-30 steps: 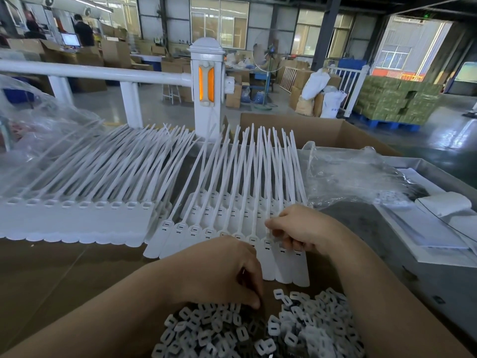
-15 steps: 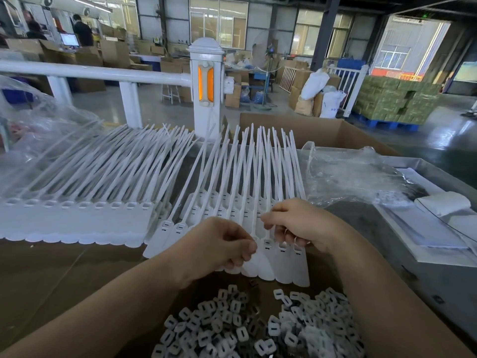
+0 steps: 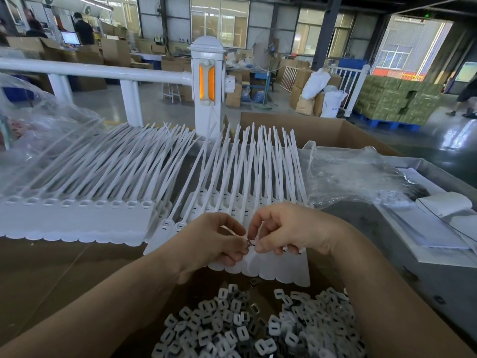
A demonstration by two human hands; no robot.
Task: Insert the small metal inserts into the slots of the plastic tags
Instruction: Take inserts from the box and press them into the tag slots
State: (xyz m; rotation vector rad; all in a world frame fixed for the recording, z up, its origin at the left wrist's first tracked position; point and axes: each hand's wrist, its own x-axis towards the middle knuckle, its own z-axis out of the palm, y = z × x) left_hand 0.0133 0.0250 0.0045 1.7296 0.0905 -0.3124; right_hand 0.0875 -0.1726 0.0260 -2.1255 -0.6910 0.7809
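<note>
Over the near row of white plastic tags [image 3: 271,267] lying on the brown desk [image 3: 51,275], the left hand [image 3: 214,241] is pinching a small metal insert [image 3: 249,244] while the right hand [image 3: 291,228], fingers curled, is gripping a tag head, just above the loose insert pile [image 3: 258,326].

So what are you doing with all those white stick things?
A person is putting tiny metal pieces into white plastic tags. The left hand pinches a small metal insert and brings it to the tag that the right hand steadies, in the fanned row of tags on the brown table. It does not look pushed in yet. Another row of tags lies to the left. A heap of loose inserts waits just below the hands.
</note>
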